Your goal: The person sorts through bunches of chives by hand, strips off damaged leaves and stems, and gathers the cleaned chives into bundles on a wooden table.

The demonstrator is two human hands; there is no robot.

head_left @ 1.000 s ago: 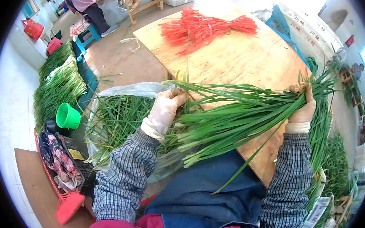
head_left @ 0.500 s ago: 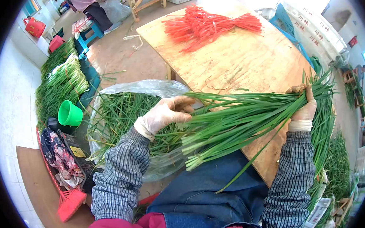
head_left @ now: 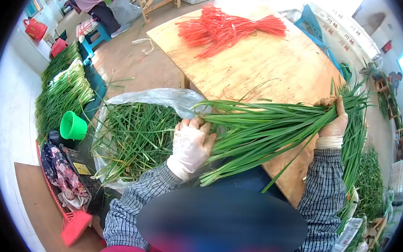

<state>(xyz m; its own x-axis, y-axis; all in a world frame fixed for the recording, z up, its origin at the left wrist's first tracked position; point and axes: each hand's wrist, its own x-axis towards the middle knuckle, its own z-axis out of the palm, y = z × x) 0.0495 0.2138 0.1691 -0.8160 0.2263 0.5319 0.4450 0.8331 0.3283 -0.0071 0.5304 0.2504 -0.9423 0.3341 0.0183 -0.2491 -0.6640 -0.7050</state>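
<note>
A bunch of long, flat green leaves, looking like garlic chives (head_left: 266, 125), stretches across the near part of the board with its pale stem ends to the left. My gloved right hand (head_left: 334, 122) is closed around the bunch toward its leafy right end. At the stem ends, my gloved left hand (head_left: 192, 146) is closed, its fingers curled on a few stems; the fingertips are partly hidden. Below and left of that hand lies a clear plastic bag (head_left: 155, 95) full of loose, tangled green leaves (head_left: 139, 131).
Red ties (head_left: 226, 30) lie on the wooden board (head_left: 241, 75). More greens are heaped at left (head_left: 63, 90) and right (head_left: 368, 182). A green bucket (head_left: 73, 125) and red brush (head_left: 76, 227) are at left. Another person (head_left: 91, 1) sits at the back left.
My left hand has turned so its back faces up and has moved slightly down, fingers at the stem ends. My right hand keeps its hold. The view has shifted slightly.
</note>
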